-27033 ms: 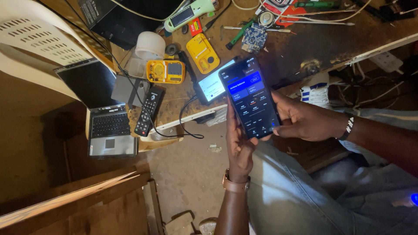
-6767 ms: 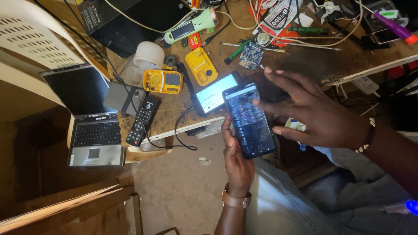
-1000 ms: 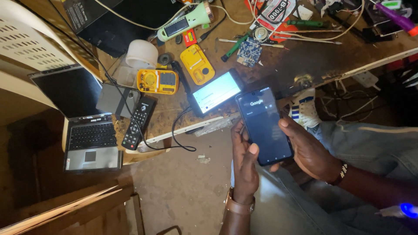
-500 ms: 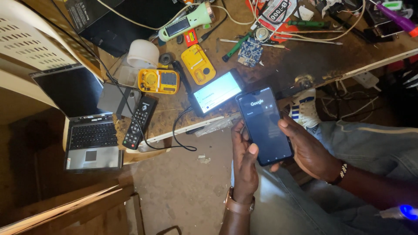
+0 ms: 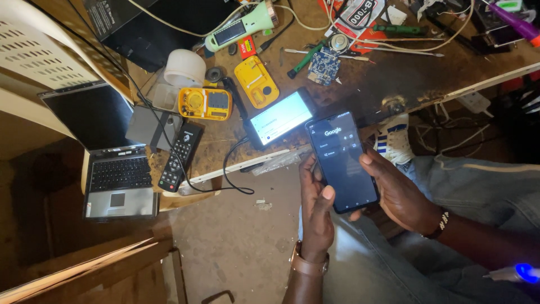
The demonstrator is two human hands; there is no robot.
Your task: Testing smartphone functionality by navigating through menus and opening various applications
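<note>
A single head-worn camera looks steeply down from above the seated person, close over the left hand [image 5: 316, 217] and right hand [image 5: 400, 194]. It takes in the cluttered brown wooden workbench [image 5: 394, 90] across the top and the bare dirt floor [image 5: 236, 242] below

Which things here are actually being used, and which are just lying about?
In use: dark phone, held by the left hand and right hand.

Lying about: lit phone on the bench, black remote, open laptop, yellow meter, white tape roll, blue circuit board.
</note>
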